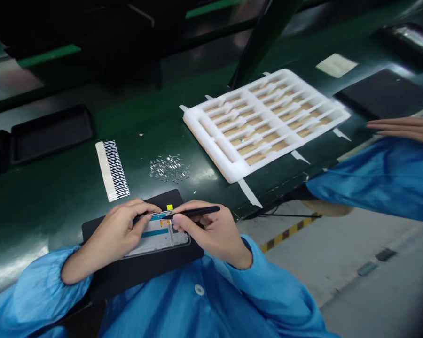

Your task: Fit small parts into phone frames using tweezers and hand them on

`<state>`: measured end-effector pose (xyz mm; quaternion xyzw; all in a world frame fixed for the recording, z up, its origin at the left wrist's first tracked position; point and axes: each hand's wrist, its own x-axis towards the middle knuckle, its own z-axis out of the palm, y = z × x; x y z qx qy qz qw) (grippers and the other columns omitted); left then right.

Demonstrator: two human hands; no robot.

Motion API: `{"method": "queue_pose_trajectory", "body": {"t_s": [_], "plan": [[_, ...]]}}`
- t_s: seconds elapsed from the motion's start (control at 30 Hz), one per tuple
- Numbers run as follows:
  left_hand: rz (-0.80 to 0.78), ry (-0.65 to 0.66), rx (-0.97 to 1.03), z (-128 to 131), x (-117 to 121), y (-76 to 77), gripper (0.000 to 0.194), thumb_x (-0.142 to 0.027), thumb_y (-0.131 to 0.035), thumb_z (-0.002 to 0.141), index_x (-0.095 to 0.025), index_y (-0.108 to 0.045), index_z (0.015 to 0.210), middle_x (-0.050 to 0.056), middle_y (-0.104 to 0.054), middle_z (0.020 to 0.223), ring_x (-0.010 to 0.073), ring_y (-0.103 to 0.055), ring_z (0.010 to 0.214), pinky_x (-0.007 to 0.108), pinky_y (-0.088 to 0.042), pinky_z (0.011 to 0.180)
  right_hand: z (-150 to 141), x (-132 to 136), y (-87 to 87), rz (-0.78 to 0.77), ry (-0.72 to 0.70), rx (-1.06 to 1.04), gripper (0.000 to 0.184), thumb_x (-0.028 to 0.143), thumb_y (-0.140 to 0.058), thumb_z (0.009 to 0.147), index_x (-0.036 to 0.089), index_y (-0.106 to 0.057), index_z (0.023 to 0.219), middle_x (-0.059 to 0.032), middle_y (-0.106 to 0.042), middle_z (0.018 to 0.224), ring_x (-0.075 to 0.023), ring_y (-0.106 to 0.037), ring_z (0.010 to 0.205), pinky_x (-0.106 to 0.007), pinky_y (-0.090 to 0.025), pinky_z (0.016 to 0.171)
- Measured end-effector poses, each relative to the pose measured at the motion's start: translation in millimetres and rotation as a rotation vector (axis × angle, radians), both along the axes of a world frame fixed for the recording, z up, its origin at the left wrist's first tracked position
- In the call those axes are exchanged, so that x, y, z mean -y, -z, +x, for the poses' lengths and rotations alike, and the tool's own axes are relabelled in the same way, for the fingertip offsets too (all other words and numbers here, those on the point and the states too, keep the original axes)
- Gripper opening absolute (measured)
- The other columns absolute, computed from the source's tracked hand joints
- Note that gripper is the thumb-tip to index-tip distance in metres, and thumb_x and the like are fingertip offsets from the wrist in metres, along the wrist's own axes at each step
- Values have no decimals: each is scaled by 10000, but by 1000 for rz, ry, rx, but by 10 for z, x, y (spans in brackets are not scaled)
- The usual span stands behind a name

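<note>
The green workbench [74,197] stretches ahead of me, with a white foam tray [197,123] on the far right and, to its left, a strip of barcode labels [112,171] and a scatter of small metal pieces [169,168]. Near me, a phone frame [158,238] lies on a black mat [144,274]. My left hand [118,237] pinches its edge narrowly, while my right hand [211,232] grips a slim black probe [200,211], tip at the frame's far edge. This close work calls for a steady frame.

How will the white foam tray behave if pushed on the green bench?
The white foam tray is probably light for its size. It likely resists sliding, since white tape strips hold it to the green bench.
</note>
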<state>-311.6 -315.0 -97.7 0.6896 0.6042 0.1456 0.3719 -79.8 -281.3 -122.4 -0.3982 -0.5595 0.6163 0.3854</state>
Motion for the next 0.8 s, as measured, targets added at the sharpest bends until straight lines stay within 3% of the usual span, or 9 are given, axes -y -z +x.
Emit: {"method": "queue_pose_trajectory", "body": {"t_s": [0.4,0.67,0.8], "plan": [[29,-26,30,30,23,-11,281,-309,-540,1035,-318,-776,1187,-6,-772,1144,183,-721,1030,279,-559,842,-47,-21,52,-49,10,14,111,279,-810,882,177,-790,921,-29,-780,717,-177,-775,618,-273,-695,624],[2,-63,62,48,34,-11,279,-320,-554,1021,-296,-790,1167,25,-765,1146,182,-730,960,213,-494,548,-39,-29,36,-7,24,12,106,282,-803,891,177,-796,906,-29,-780,712,-181,-776,605,-274,-696,598],[0,-83,72,64,47,-3,275,-347,-573,1015,-285,-794,1166,36,-769,1114,176,-730,915,202,-463,492,-42,-22,38,4,41,23,114,297,-800,897,183,-802,909,-36,-791,733,-183,-777,601,-279,-703,595]]}}
